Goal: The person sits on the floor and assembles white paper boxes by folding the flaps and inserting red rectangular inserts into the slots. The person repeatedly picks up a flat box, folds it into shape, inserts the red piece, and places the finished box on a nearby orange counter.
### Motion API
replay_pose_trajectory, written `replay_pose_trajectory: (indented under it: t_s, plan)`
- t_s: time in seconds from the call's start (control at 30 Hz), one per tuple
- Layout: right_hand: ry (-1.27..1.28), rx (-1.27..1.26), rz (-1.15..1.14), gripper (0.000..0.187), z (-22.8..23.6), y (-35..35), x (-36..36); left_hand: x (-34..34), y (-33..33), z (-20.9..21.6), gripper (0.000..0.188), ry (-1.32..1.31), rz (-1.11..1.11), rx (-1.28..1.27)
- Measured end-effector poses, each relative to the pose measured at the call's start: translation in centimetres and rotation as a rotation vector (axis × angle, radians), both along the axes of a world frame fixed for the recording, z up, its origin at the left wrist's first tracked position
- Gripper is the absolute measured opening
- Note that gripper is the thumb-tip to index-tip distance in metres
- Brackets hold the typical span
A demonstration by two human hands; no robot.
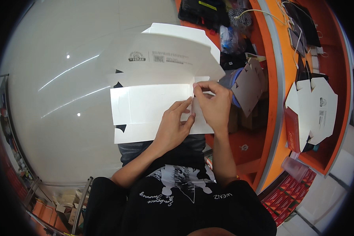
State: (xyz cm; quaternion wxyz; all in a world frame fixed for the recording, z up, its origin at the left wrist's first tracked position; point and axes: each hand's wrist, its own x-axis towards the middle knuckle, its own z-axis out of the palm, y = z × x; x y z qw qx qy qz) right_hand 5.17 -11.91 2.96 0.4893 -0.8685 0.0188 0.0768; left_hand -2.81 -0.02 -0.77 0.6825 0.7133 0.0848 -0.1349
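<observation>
A partly folded white cardboard box [157, 102] lies across my lap, its large printed panel [173, 59] tilted up on the far side. Thumb and fingertips of my right hand [216, 102] pinch the far end of a narrow upright flap on the box's right side. My left hand [173, 124] has its fingers and thumb closed about the near part of that same flap. Notched tabs stick out at the box's left end. The inner faces of the flap are partly hidden by my fingers.
To the right stands an orange shelf unit [271, 78] with cables and a tablet [297, 41] on top. Another unfolded box blank [318, 106] rests there, near a clear plastic cup [295, 167] and red boxes [289, 192]. A black case [202, 15] sits at the far end.
</observation>
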Motion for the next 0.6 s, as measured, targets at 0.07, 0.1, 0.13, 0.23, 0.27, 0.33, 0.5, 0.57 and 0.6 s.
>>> replay_pose_trajectory:
  t_s: [0.07, 0.1, 0.13, 0.23, 0.27, 0.33, 0.5, 0.57, 0.6]
  plan:
    - [-0.031, -0.089, 0.067, 0.015, 0.0, -0.1, 1.6, 0.1, 0.0, 0.0, 0.049, 0.006, 0.002, 0.002]
    - [-0.046, -0.134, 0.102, 0.016, 0.0, -0.1, 2.0, 0.1, 0.0, 0.0, 0.05, 0.002, 0.003, 0.005]
    - [-0.056, -0.136, 0.112, 0.016, -0.1, 0.1, 1.9, 0.0, 0.0, -0.2, 0.05, 0.002, 0.012, 0.008]
    - [-0.066, -0.107, 0.129, 0.015, -0.2, 0.4, 1.0, -0.1, 0.3, -1.0, 0.052, -0.012, 0.016, 0.031]
    - [-0.055, -0.074, 0.126, 0.014, -0.2, 0.6, 0.5, -0.2, 0.4, -1.2, 0.053, -0.016, 0.013, 0.042]
    - [-0.036, -0.051, 0.132, 0.012, -0.5, 0.7, -0.4, -0.3, 0.6, -1.3, 0.054, 0.0, 0.012, 0.039]
    - [-0.124, -0.112, 0.104, 0.01, -2.4, 0.0, -2.6, -0.2, 0.3, -1.2, 0.052, -0.007, 0.016, 0.042]
    - [-0.155, -0.083, 0.109, 0.012, -2.6, -0.3, -2.7, -0.3, 0.2, -0.6, 0.05, -0.021, -0.002, 0.125]
    - [-0.176, -0.104, 0.119, 0.014, -2.5, -0.5, -2.7, -0.4, 0.2, -1.2, 0.045, -0.055, -0.006, 0.104]
